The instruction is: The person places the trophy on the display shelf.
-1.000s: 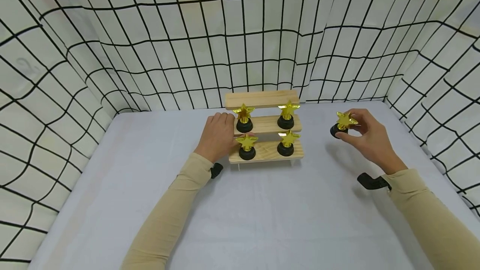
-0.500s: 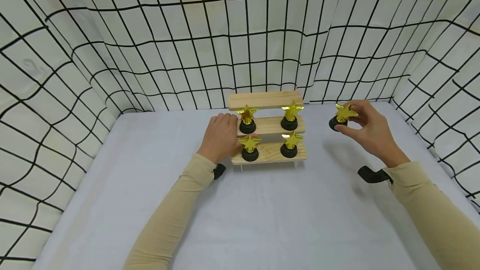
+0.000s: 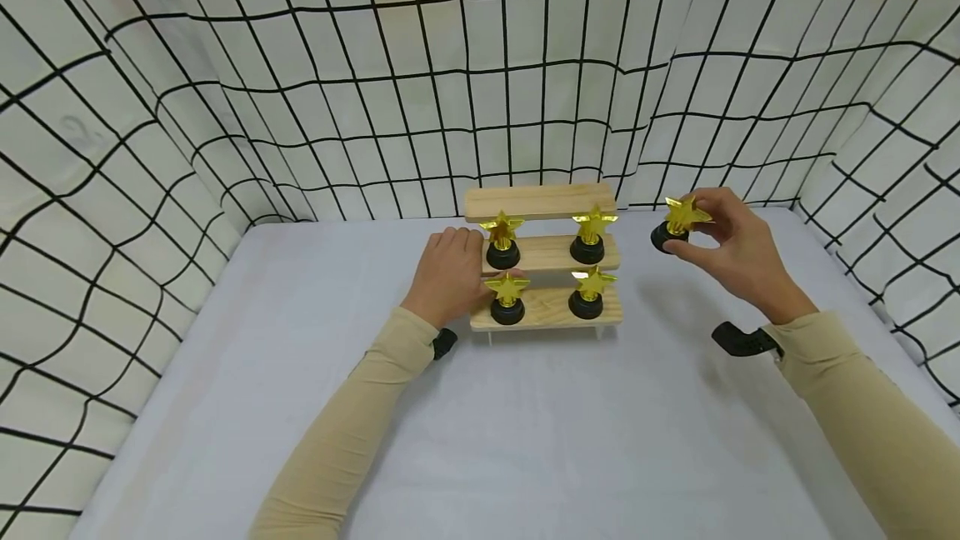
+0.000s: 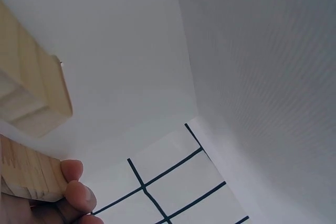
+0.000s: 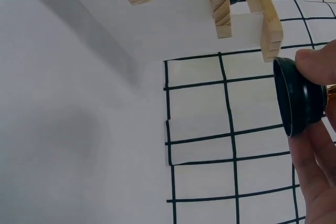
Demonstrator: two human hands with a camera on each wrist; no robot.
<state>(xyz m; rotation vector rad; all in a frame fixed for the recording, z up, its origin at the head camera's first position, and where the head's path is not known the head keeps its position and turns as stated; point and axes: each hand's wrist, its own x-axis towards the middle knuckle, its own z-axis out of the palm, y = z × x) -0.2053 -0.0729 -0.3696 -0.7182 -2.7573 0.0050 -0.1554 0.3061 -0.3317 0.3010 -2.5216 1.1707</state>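
A three-tier wooden display stand (image 3: 551,307) stands on the table. My left hand (image 3: 448,277) grips the left end of its middle board; in the left wrist view, fingertips (image 4: 80,195) curl round a board end (image 4: 34,174). Two gold star trophies with black bases, left (image 3: 503,247) and right (image 3: 588,238), are on the middle tier. Two more, left (image 3: 507,300) and right (image 3: 587,297), are on the bottom tier. To the right of the stand, my right hand (image 3: 738,252) pinches another star trophy (image 3: 677,223) by its black base, raised off the table.
The top board (image 3: 540,201) of the stand bears no trophy. White cloth (image 3: 562,423) covers the table. White walls with a black grid (image 3: 420,90) rise at the back and both sides. Black wrist-camera mounts stick out at the left cuff (image 3: 444,343) and right cuff (image 3: 742,340).
My right hand has moved the trophy upward and a little left, closer to the stand. My left hand keeps its hold on the stand. The head view has shifted slightly.
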